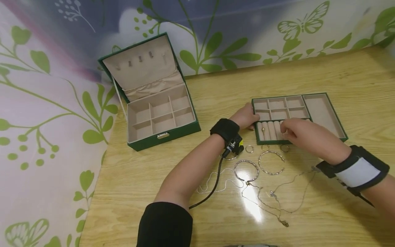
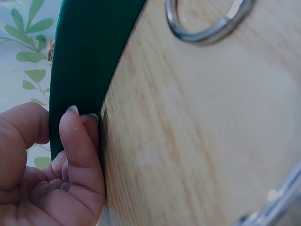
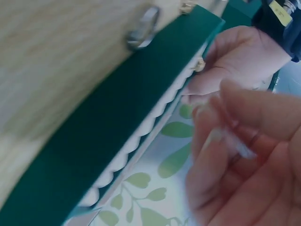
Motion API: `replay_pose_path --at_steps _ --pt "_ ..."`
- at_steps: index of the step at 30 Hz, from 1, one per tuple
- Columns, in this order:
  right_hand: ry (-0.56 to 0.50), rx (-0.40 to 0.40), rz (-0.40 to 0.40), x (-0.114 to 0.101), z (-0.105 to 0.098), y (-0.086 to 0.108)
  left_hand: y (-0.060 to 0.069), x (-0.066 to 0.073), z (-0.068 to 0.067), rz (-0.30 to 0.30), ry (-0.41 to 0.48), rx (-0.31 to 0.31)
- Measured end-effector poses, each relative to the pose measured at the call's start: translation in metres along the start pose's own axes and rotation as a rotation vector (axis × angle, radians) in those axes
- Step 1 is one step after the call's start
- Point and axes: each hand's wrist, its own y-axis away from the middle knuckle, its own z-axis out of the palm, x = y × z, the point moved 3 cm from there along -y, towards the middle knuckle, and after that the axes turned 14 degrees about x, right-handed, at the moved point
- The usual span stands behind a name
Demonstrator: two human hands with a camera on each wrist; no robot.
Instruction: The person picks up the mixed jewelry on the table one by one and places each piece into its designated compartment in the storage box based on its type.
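Observation:
My left hand (image 1: 244, 116) grips the left edge of a green jewelry tray (image 1: 324, 115). In the left wrist view its fingers (image 2: 77, 141) curl against the tray's green side wall (image 2: 89, 56). Over the tray's front row of padded ring rolls (image 1: 270, 131) is my right hand (image 1: 303, 133), fingers bent toward the thumb. The right wrist view blurs these fingertips, so whether they pinch something cannot be told. A gold ring (image 1: 263, 130) sits between rolls near the left end. Just in front of the tray lie three rings, one silver ring (image 1: 249, 149) among them.
An open green jewelry box (image 1: 163, 137), lid leaning back, stands left with its divided compartments. Nearer me lie a silver bangle (image 1: 246, 170), an open cuff bracelet (image 1: 271, 162), a silver chain (image 1: 216, 188) and necklaces with pendants (image 1: 284, 223). A patterned wall (image 1: 216, 44) borders the table.

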Motion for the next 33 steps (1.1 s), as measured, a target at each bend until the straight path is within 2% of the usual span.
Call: replay_pose_path --at_steps 6,12,21,25,33 --pt "0.046 0.037 -0.244 0.008 0.005 0.017 0.005 0.002 -0.002 -0.021 0.031 0.008" --pt "0.111 0.176 -0.438 0.014 0.009 0.026 0.004 0.002 -0.003 -0.035 0.011 0.005" --pt "0.122 0.294 -0.639 0.023 0.016 0.026 0.004 0.002 -0.001 -0.002 0.002 0.01" --pt "0.165 0.292 -0.675 0.022 0.018 0.025 0.005 0.002 -0.002 0.015 -0.023 0.013" --pt "0.289 0.182 -0.623 0.017 0.019 0.026 0.007 0.003 -0.003 0.013 -0.06 0.031"
